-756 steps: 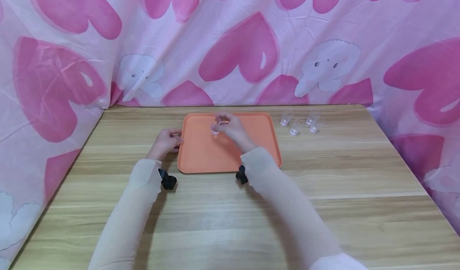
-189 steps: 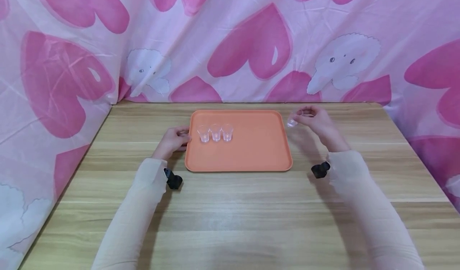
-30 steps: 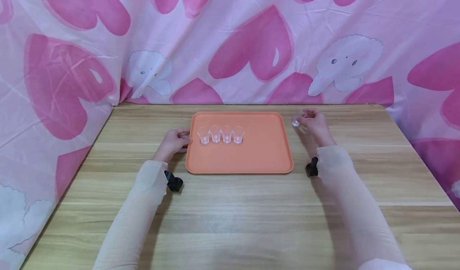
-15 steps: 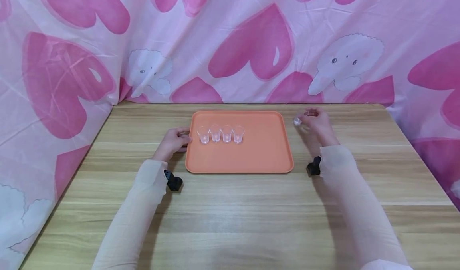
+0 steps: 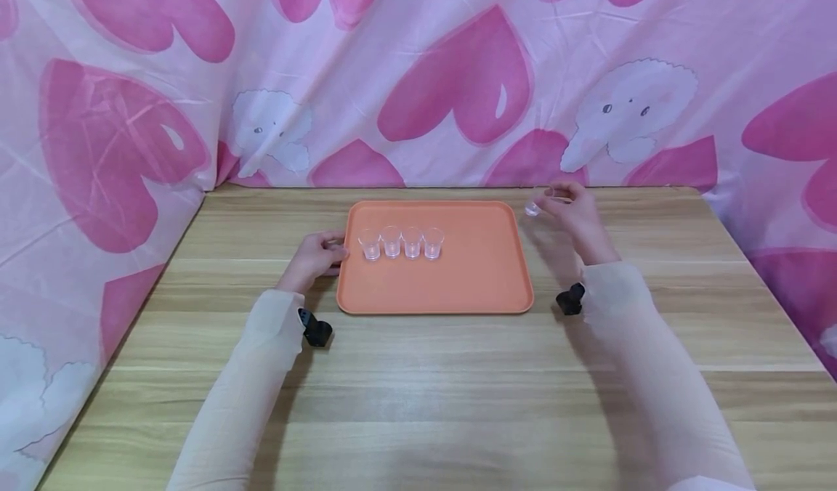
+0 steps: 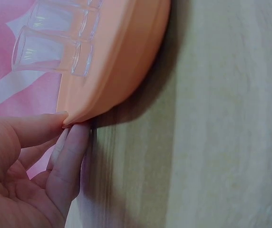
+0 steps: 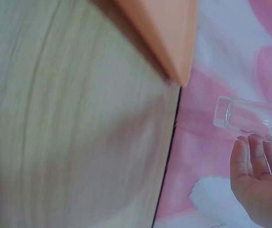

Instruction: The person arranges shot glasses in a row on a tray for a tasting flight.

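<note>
An orange tray (image 5: pixel 471 280) lies on the table, and a row of several small clear shot glasses (image 5: pixel 412 244) stands upright on its left half. My left hand (image 5: pixel 315 258) pinches the tray's left rim; the left wrist view shows the thumb (image 6: pixel 41 128) on top and fingers (image 6: pixel 69 166) underneath. My right hand (image 5: pixel 578 215) holds another clear shot glass (image 7: pixel 247 115) near its rim, between thumb and fingertips. That glass is raised off the table, just right of the tray's far right corner.
The wooden table (image 5: pixel 405 404) reaches back to a pink heart-patterned curtain (image 5: pixel 458 77), which also hangs at both sides. A black wrist camera (image 5: pixel 317 328) sits on the left cuff, another black camera (image 5: pixel 571 299) on the right.
Over the last second my right hand has lifted the shot glass off the table, up and slightly left. Since the earliest frame, several glasses have moved onto the tray. The left hand stays put.
</note>
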`<action>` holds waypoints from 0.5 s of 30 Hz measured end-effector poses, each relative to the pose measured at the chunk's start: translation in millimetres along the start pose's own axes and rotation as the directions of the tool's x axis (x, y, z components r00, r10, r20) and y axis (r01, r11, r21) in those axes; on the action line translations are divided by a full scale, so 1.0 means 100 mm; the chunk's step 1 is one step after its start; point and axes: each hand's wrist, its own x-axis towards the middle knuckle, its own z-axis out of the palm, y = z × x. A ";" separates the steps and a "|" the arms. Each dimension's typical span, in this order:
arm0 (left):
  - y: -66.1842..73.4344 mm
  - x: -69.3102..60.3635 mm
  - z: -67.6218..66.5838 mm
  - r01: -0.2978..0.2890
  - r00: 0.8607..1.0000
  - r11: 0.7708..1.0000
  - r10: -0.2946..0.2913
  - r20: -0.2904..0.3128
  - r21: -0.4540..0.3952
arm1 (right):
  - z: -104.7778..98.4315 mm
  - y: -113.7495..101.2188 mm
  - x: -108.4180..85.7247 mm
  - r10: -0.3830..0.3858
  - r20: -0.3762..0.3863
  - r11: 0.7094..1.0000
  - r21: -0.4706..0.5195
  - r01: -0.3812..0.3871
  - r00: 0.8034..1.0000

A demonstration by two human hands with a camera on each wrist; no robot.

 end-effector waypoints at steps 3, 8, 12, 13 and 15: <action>-0.01 0.01 0.00 -0.007 1.000 1.000 0.007 0.001 -0.004 | 0.07 -0.06 -0.02 -0.022 0.000 1.000 0.018 0.022 1.000; -0.01 0.01 0.00 -0.016 1.000 1.000 0.016 0.000 -0.004 | 0.20 -0.15 -0.09 -0.022 0.026 1.000 -0.007 0.023 0.999; -0.01 0.02 0.00 -0.015 1.000 1.000 0.015 0.002 -0.007 | 0.29 -0.20 -0.13 -0.025 0.051 1.000 -0.013 0.026 0.998; -0.01 0.02 0.00 -0.017 1.000 1.000 0.017 0.004 -0.007 | 0.31 -0.21 -0.13 -0.029 0.060 0.999 -0.015 0.030 0.998; -0.01 0.02 0.00 -0.018 1.000 1.000 0.018 0.006 -0.005 | 0.36 -0.23 -0.15 -0.038 0.078 0.999 -0.008 0.039 0.996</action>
